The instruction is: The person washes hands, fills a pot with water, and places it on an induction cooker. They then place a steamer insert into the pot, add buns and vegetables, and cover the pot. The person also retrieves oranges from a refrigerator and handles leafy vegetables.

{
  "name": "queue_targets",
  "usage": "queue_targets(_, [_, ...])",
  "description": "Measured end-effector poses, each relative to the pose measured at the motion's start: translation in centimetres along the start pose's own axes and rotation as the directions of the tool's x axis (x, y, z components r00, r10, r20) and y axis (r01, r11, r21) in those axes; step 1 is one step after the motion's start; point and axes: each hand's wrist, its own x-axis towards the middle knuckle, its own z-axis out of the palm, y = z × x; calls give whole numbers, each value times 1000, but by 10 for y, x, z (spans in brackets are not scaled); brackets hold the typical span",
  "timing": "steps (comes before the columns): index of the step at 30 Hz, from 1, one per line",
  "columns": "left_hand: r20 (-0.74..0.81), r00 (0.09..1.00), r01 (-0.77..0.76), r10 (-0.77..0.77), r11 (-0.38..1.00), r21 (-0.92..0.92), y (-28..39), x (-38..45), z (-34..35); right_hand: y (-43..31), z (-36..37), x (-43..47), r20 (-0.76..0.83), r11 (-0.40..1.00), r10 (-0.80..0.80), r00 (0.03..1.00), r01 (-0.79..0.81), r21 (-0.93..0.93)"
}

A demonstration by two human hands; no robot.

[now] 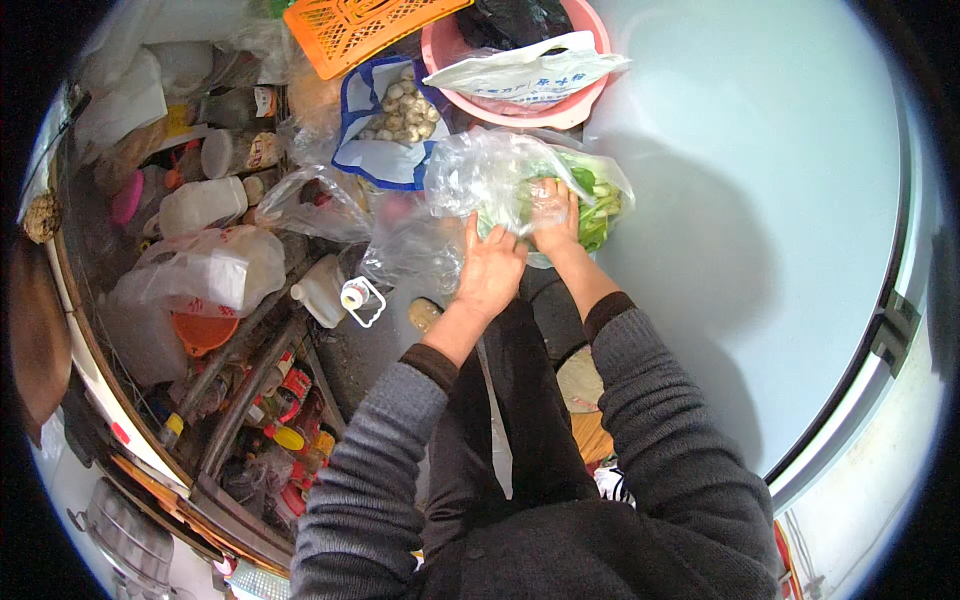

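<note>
A clear plastic bag (480, 169) of leafy green vegetables (596, 214) lies before me, tilted to the right. My left hand (491, 266) grips the bag's near edge, its index finger stretched forward over the film. Beside it, my right hand (555, 217) reaches into the bag's opening against the greens. Plastic film partly covers the right fingers, so their hold on the greens cannot be made out. More crumpled clear plastic (416, 244) hangs to the left of my left hand.
Behind the greens stands a pink basin (510, 116) holding a printed white bag (525, 79). A blue-edged bag (352, 142) contains small whitish round produce (405, 112). An orange crate (360, 30) is farther back. Jugs (202, 206) and bottles crowd the left; a pale flat surface (810, 225) spans the right.
</note>
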Motion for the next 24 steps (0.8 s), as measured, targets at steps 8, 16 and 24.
queue_targets(8, [234,864,459,-446,504,-732,-9,11,-13,-2,-8,-8,-78,979,82,994,-66,191])
queue_targets(16, [-327,718,366,-615,733,-574,-90,79,-34,-19,4,-20,-81,978,208,975,-204,52])
queue_targets(24, [-152,612,463,-776,507,-727,-43,25,-13,-15,10,0,-29,992,112,993,-113,-52])
